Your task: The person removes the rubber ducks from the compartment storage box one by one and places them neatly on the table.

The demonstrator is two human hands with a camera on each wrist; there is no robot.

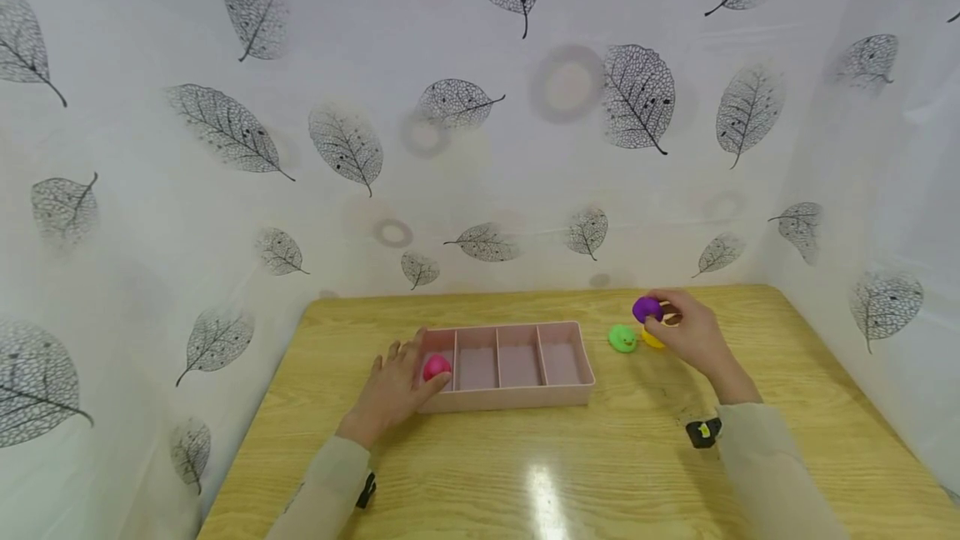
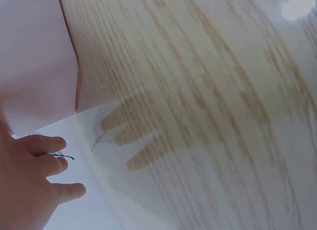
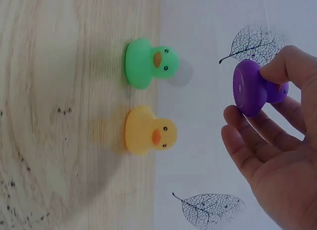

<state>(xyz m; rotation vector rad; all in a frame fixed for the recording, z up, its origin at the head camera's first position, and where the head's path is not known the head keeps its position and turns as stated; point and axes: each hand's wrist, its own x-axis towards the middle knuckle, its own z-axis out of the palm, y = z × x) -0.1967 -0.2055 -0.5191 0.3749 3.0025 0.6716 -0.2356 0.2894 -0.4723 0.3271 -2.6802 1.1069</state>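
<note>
My right hand pinches a purple rubber duck between thumb and fingers, up off the table, its flat base showing in the right wrist view. Below it a green rubber duck and a yellow rubber duck stand on the table side by side. A pale pink box with several compartments in a row lies left of them. In its leftmost compartment sits a bright pink rounded toy, partly hidden. My left hand rests against the box's left end, fingers spread and thumb reaching over the front rim.
The wooden table carries a bright glare patch near its front. A white sheet with leaf prints hangs behind the table and along both sides, close to its back edge.
</note>
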